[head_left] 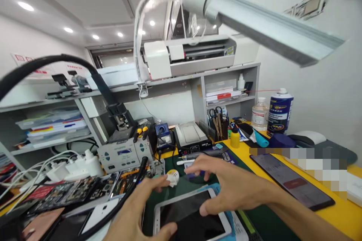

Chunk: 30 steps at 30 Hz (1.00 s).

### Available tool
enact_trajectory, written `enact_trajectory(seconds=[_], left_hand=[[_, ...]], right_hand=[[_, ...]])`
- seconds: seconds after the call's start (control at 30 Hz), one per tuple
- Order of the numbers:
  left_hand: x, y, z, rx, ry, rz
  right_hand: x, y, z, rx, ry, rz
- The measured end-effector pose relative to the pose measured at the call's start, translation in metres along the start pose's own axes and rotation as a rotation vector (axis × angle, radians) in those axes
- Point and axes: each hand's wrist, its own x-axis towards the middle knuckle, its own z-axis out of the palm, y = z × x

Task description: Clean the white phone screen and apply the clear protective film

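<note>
A white-framed phone with a dark screen (195, 214) lies face up on the green mat (254, 180), with a blue sheet partly under its right side. Over the phone's left edge is my left hand (138, 211), its thumb and fingers spread apart. My right hand (226, 184) hovers above the phone's upper right part, fingers apart and thumb over the screen. Neither hand holds anything. Just beyond the fingertips sits a small white and yellow round item (172, 177).
Circuit boards (76, 190) and phone parts cover the left side. A black hose (124, 199) curves beside my left hand. At the right lies a large dark phone (294, 180). Behind it stands a blue spray can (279, 113). A lamp (268, 22) hangs overhead.
</note>
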Motion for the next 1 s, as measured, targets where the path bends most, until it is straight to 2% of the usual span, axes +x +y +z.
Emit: enact_trajectory(seconds=[0.13,0.3,0.47,0.67,0.8,1.0], left_hand=[[0.001,-0.012,-0.009,0.040,-0.104,-0.050],[0.003,-0.016,-0.017,-0.015,-0.155,-0.064],[-0.002,-0.026,-0.014,-0.117,-0.039,-0.044],[-0.015,-0.031,-0.016,-0.131,-0.111,-0.094],[-0.021,-0.024,-0.014,-0.208,-0.030,-0.109],[-0.030,-0.021,-0.010,-0.155,-0.036,-0.103]], right_hand=[[0.000,0.007,-0.006,-0.035,-0.011,0.023],[0.000,0.011,-0.008,-0.017,-0.003,0.038],[-0.005,0.008,-0.011,-0.013,0.006,0.040],[-0.015,0.013,-0.011,0.011,-0.028,0.073],[-0.019,0.014,-0.011,0.028,-0.046,0.104],[-0.030,0.019,-0.006,-0.053,-0.039,0.167]])
